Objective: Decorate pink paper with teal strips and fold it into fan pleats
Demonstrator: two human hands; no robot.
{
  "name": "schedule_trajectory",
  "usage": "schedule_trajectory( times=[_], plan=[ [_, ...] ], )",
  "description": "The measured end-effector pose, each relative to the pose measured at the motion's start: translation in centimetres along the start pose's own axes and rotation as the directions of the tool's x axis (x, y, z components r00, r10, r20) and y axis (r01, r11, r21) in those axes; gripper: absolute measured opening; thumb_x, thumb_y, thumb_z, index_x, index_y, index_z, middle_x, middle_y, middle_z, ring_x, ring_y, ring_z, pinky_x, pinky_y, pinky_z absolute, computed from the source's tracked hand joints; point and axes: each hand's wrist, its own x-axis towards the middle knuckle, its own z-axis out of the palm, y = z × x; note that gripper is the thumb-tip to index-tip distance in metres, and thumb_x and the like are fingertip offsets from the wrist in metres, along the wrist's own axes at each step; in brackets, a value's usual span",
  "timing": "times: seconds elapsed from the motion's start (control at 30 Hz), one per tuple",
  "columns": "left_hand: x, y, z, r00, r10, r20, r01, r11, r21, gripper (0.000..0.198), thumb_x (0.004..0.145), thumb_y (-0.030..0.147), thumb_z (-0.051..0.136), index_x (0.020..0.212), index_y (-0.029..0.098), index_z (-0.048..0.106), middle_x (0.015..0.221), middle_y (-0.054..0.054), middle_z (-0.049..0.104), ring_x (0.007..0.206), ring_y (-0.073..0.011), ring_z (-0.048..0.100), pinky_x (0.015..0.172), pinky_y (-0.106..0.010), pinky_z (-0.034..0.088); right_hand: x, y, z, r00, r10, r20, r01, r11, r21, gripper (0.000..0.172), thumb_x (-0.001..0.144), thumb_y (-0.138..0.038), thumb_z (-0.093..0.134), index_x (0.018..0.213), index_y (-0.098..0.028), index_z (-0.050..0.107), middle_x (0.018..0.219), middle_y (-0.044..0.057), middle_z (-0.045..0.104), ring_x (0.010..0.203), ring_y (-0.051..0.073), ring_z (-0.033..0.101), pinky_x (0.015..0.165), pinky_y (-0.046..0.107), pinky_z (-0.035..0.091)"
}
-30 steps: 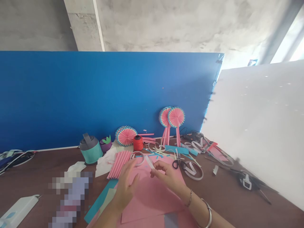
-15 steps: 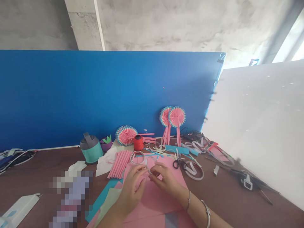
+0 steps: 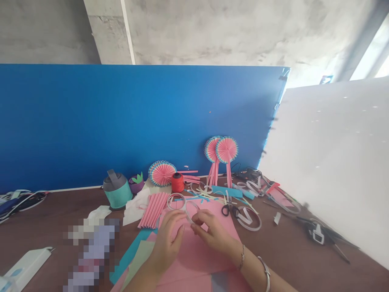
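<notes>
Over the pink paper (image 3: 199,253), my right hand (image 3: 211,231) pinches a thin, pale roll of tape (image 3: 187,216) between thumb and fingers. The roll is tilted on its edge. My left hand (image 3: 168,233) is open on the other side of it, thumb apart from the fingers. Its fingertips are close to the roll's rim; whether they touch it I cannot tell. Just behind lies a second tape roll (image 3: 176,201). A pleated pink paper strip (image 3: 154,210) is left of it, and black-handled scissors (image 3: 225,209) lie to the right.
Folded paper fans (image 3: 227,150) lean on the blue partition (image 3: 136,121), with another fan (image 3: 162,173) further left. A red thread spool (image 3: 178,183), a teal canister (image 3: 118,194) and a purple pot (image 3: 136,185) stand behind. Paper strips, another tape roll (image 3: 253,227) and cables lie at right.
The tape roll has shifted slightly left and tilted in my right hand. My left fingers and thumb have moved a little. Everything else stays in place.
</notes>
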Motion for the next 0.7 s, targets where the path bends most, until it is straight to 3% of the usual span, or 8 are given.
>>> schedule_trajectory(
  times=[0.1, 0.2, 0.23, 0.3, 0.4, 0.53, 0.63, 0.7],
  plan=[
    [0.3, -0.1, -0.3, 0.999, 0.029, -0.014, -0.029, 1.0, 0.011, 0.034, 0.089, 0.022, 0.048, 0.121, 0.026, 0.057, 0.12, -0.01, 0.058, 0.114, -0.0235, 0.053, 0.096, -0.041, 0.045, -0.1, 0.0, -0.2, 0.991, 0.123, 0.059, -0.131, 0.98, 0.152, 0.02, 0.087, -0.035, 0.052, 0.077, -0.02, 0.059, 0.075, 0.003, 0.06, 0.077, 0.018, 0.054, 0.073, 0.031, 0.043],
    [0.5, 0.0, -0.4, 0.998, 0.005, 0.07, -0.001, 0.998, -0.062, 0.023, 0.088, 0.025, 0.052, 0.105, 0.026, 0.067, 0.102, -0.008, 0.066, 0.096, -0.0209, 0.061, 0.085, -0.034, 0.05, -0.1, 0.4, -0.2, 0.97, 0.181, 0.161, -0.224, 0.927, 0.302, 0.024, 0.089, -0.039, 0.048, 0.081, -0.019, 0.06, 0.071, 0.002, 0.06, 0.07, 0.016, 0.056, 0.067, 0.029, 0.046],
    [0.6, 0.1, -0.3, 0.995, -0.037, 0.089, 0.046, 0.994, -0.101, 0.019, 0.087, 0.027, 0.054, 0.099, 0.024, 0.068, 0.094, -0.007, 0.068, 0.086, -0.0194, 0.062, 0.079, -0.032, 0.051, 0.0, 0.5, -0.2, 0.975, 0.174, 0.136, -0.208, 0.928, 0.309, 0.024, 0.09, -0.038, 0.047, 0.085, -0.019, 0.06, 0.075, 0.003, 0.061, 0.071, 0.016, 0.057, 0.067, 0.029, 0.047],
    [0.6, 0.2, -0.1, 0.98, -0.17, 0.102, 0.188, 0.961, -0.204, 0.016, 0.084, 0.032, 0.058, 0.091, 0.021, 0.068, 0.084, -0.005, 0.067, 0.074, -0.017, 0.062, 0.07, -0.028, 0.051, 0.1, 0.8, -0.1, 0.994, 0.096, -0.048, -0.085, 0.976, 0.201, 0.021, 0.09, -0.035, 0.047, 0.098, -0.02, 0.059, 0.094, 0.007, 0.063, 0.086, 0.02, 0.058, 0.076, 0.033, 0.048],
    [0.7, 0.2, 0.4, 0.927, -0.365, 0.092, 0.368, 0.829, -0.421, 0.024, 0.08, 0.039, 0.062, 0.095, 0.019, 0.062, 0.075, -0.001, 0.064, 0.067, -0.0151, 0.061, 0.063, -0.026, 0.051, 0.1, 0.8, -0.2, 0.945, -0.188, -0.269, 0.153, 0.977, -0.146, 0.021, 0.086, -0.025, 0.05, 0.106, -0.021, 0.056, 0.112, 0.012, 0.058, 0.105, 0.025, 0.053, 0.089, 0.041, 0.043],
    [1.0, 0.4, 0.6, 0.864, -0.494, 0.096, 0.447, 0.666, -0.597, 0.036, 0.074, 0.041, 0.067, 0.1, 0.019, 0.054, 0.067, 0.004, 0.059, 0.058, -0.0125, 0.06, 0.06, -0.026, 0.051, 0.1, 0.4, 0.1, 0.937, -0.34, -0.076, 0.302, 0.901, -0.312, 0.013, 0.084, -0.027, 0.056, 0.095, -0.021, 0.058, 0.091, 0.008, 0.064, 0.087, 0.023, 0.057, 0.079, 0.039, 0.045],
    [1.3, 0.9, 0.6, 0.837, -0.534, 0.119, 0.475, 0.601, -0.643, 0.04, 0.071, 0.044, 0.069, 0.097, 0.019, 0.054, 0.067, 0.003, 0.06, 0.058, -0.0135, 0.062, 0.061, -0.028, 0.053, 0.2, 0.4, 0.7, 0.93, -0.363, 0.066, 0.361, 0.859, -0.362, 0.019, 0.083, -0.033, 0.057, 0.098, -0.02, 0.059, 0.086, 0.007, 0.066, 0.084, 0.022, 0.059, 0.09, 0.044, 0.041],
    [1.3, 1.0, 0.6, 0.831, -0.538, 0.143, 0.487, 0.578, -0.654, 0.044, 0.068, 0.046, 0.07, 0.099, 0.018, 0.057, 0.066, 0.003, 0.06, 0.059, -0.0145, 0.063, 0.061, -0.03, 0.054, 0.2, 0.5, 1.1, 0.921, -0.379, 0.087, 0.38, 0.83, -0.409, 0.016, 0.09, -0.025, 0.046, 0.098, -0.02, 0.059, 0.076, 0.005, 0.065, 0.074, 0.019, 0.059, 0.097, 0.047, 0.036]
  ],
)
